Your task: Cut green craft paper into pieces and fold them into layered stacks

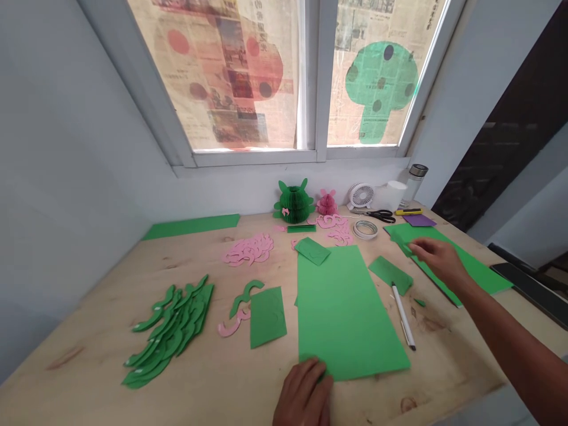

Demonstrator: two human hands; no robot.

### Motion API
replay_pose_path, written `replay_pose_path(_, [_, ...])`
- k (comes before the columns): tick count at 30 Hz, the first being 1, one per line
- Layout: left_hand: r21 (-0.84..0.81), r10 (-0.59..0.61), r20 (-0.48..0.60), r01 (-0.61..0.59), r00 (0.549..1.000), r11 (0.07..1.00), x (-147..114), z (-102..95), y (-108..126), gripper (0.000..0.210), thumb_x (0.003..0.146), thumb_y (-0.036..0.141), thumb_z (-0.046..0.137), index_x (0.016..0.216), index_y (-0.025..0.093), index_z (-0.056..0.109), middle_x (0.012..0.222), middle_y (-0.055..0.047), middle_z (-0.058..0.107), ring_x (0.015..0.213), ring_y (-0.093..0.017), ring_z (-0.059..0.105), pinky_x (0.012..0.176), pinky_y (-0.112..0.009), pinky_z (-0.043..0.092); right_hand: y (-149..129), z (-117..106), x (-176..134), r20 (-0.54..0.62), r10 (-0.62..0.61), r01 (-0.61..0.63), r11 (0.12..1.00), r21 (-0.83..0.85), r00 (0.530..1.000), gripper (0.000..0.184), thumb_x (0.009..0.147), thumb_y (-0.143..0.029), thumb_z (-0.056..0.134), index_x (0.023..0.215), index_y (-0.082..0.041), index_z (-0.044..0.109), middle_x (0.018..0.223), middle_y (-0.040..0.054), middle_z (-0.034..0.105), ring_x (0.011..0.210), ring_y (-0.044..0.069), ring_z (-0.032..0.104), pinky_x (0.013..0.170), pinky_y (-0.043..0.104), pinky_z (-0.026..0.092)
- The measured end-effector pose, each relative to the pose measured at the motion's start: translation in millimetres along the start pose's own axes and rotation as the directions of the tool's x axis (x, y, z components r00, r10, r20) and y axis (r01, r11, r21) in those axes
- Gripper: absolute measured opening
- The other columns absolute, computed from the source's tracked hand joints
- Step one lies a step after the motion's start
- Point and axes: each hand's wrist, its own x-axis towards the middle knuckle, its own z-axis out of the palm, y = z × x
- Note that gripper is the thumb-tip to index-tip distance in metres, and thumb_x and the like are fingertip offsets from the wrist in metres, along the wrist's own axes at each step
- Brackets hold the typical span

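Note:
My right hand is closed in a pinch on a small green paper piece, held over the right side of the table. My left hand, its fingers bent and close together, is at the near left corner of a large green paper sheet; the thumb is hidden. A green paper rectangle with a faint curved outline lies across the sheet's far end. Another green rectangle and a white pen lie to its right. Left of the sheet is a third green rectangle.
Curved green cutouts lie piled at left, pink cutouts farther back. Behind stand a green paper figure, a pink one, a fan and a bottle. Tape, scissors and a yellow cutter lie right.

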Motion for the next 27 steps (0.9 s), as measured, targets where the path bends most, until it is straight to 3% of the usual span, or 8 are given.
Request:
replay_pose_path(4, [-0.050,0.051,0.053,-0.049,0.997,0.998,9,-13.7,1,0.026,0.084,0.010,0.045,0.098,0.020,0.064,0.102,-0.009,0.069,0.102,-0.020,0.064,0.091,-0.035,0.052,44,-32,-83,-0.067,0.116,-0.104,0.983,0.154,0.991,0.038,0.075,-0.060,0.050,0.064,-0.027,0.063,0.045,0.0020,0.053,0.045,0.021,0.052,0.042,0.034,0.041])
replay_pose_path(8, [-0.050,0.055,0.090,-0.051,0.994,0.997,16,-21.5,4,0.026,0.084,0.012,0.046,0.102,0.020,0.063,0.105,-0.008,0.069,0.102,-0.020,0.064,0.090,-0.034,0.053,67,-35,-134,-0.049,0.188,-0.179,0.974,0.139,0.981,0.037,0.075,-0.061,0.049,0.061,-0.029,0.061,0.041,0.0007,0.050,0.039,0.021,0.049,0.041,0.035,0.041])
replay_pose_path(11, [-0.035,0.029,0.104,-0.026,0.994,0.999,16,-22.1,8,0.025,0.085,0.013,0.046,0.103,0.019,0.063,0.106,-0.008,0.068,0.103,-0.020,0.063,0.090,-0.036,0.053,69,-23,-137,0.014,0.191,-0.192,0.976,0.099,0.981,0.037,0.077,-0.057,0.049,0.072,-0.024,0.065,0.046,-0.0009,0.055,0.045,0.018,0.055,0.048,0.029,0.045])
replay_pose_path(14, [-0.021,0.023,0.132,-0.020,0.991,1.000,16,-22.5,12,0.024,0.086,0.013,0.046,0.102,0.019,0.064,0.107,-0.008,0.068,0.104,-0.020,0.062,0.090,-0.036,0.053,65,-9,-120,0.068,0.108,-0.103,0.992,-0.066,0.992,0.037,0.083,-0.051,0.044,0.079,-0.022,0.067,0.058,0.0007,0.065,0.055,0.017,0.061,0.056,0.027,0.046])
replay_pose_path(18, [-0.007,0.007,0.148,-0.006,0.989,1.000,17,-24.9,16,0.024,0.087,0.014,0.045,0.102,0.019,0.064,0.106,-0.008,0.068,0.103,-0.020,0.063,0.089,-0.037,0.054,60,3,-99,0.005,0.077,-0.074,0.967,-0.242,0.997,0.036,0.086,-0.043,0.040,0.086,-0.021,0.068,0.077,0.0061,0.070,0.070,0.023,0.064,0.058,0.030,0.044])
replay_pose_path(21, [-0.007,-0.005,0.163,0.006,0.987,1.000,20,-26.3,18,0.024,0.087,0.014,0.045,0.102,0.019,0.064,0.105,-0.007,0.068,0.103,-0.020,0.063,0.088,-0.038,0.054,59,7,-102,-0.048,0.042,-0.054,0.959,-0.280,0.998,0.036,0.086,-0.040,0.040,0.098,-0.019,0.067,0.100,0.0110,0.069,0.094,0.029,0.061,0.073,0.037,0.046])
replay_pose_path(24, [-0.016,-0.022,0.174,0.025,0.985,1.000,22,-26.7,21,0.024,0.087,0.013,0.045,0.101,0.019,0.064,0.105,-0.007,0.068,0.103,-0.020,0.062,0.088,-0.038,0.053,55,12,-118,-0.108,-0.113,0.078,0.955,-0.285,0.988,0.034,0.088,-0.034,0.039,0.104,-0.017,0.065,0.108,0.0116,0.066,0.102,0.028,0.057,0.084,0.040,0.044])
replay_pose_path(27, [-0.027,-0.043,0.185,0.048,0.982,0.998,23,-27.2,24,0.024,0.086,0.011,0.045,0.099,0.019,0.064,0.105,-0.007,0.068,0.104,-0.020,0.062,0.090,-0.039,0.052,42,26,-141,-0.121,-0.346,0.313,0.921,-0.231,0.930,0.029,0.089,-0.028,0.042,0.106,-0.018,0.063,0.107,0.0105,0.067,0.104,0.026,0.058,0.088,0.039,0.044])
